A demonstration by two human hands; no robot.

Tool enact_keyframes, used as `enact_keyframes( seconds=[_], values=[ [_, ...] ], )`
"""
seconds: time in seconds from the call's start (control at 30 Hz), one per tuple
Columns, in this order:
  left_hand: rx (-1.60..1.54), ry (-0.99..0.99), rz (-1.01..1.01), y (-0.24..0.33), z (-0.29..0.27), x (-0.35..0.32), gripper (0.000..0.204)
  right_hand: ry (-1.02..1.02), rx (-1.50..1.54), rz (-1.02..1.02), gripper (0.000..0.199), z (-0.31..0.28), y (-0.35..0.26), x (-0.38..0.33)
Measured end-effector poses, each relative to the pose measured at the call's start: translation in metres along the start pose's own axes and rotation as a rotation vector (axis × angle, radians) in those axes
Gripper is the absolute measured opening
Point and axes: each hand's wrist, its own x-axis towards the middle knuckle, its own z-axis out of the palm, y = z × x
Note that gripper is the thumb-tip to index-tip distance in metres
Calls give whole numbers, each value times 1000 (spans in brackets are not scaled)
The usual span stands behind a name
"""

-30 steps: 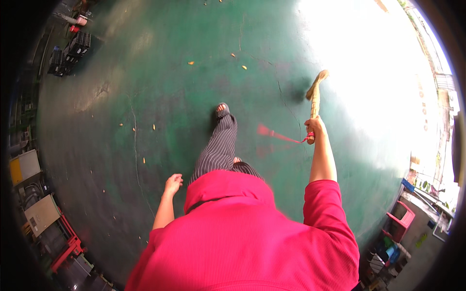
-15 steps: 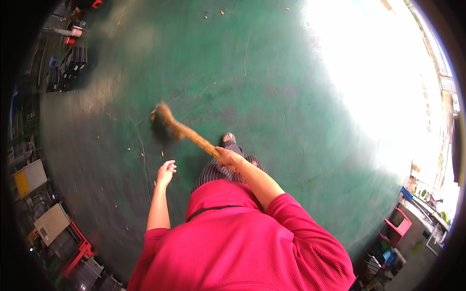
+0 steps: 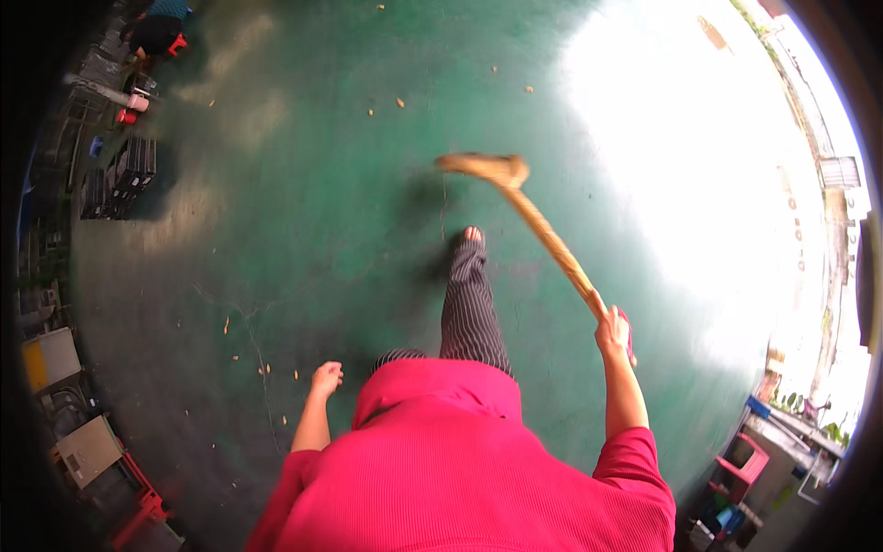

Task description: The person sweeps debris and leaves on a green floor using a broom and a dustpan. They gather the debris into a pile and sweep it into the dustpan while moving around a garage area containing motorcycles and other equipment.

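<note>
Head view, bent stick [image 3: 544, 233] (blurred), angling forward-left from right grip [image 3: 611, 333]

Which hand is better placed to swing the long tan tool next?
Likely the right hand: its grip is closed around the long tan tool near one end. The left hand is well apart from it, with nothing visible in it.

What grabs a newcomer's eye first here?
The bright pink-red shirt, filling the lower middle. Then a broom-like tan tool, its bent end blurred, slanting up and left from the right hand, right of centre. White glare swamps the green floor at upper right.
</note>
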Motion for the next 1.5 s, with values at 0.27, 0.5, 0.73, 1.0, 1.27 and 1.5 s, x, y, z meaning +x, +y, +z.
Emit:
enact_keyframes(
  seconds=[0.27, 0.5, 0.73, 1.0, 1.27, 1.5],
  values=[
    [-55, -27, 219, 275, 47, -3, 24, -162, 1058, 488, 59, -141, -4, 287],
    [-235, 35, 316, 364, 44, -12, 23, -421, 1129, 476, 24, -217, -144, 465],
    [-250, 113, -16, 236, 45, 4, 22, -376, 397, -109, 76, -221, -331, 483],
    [-481, 55, -188, 187, 7, 18, 28, -550, 60, -600, 82, -205, -526, 313],
    [-652, 316, -51, 220, -145, 84, 24, -1255, 356, -757, 73, -257, -655, 238],
    [-615, 231, -129, 212, -204, 143, 26, -151, -457, -1045, 65, -296, -587, 355]
  ],
)
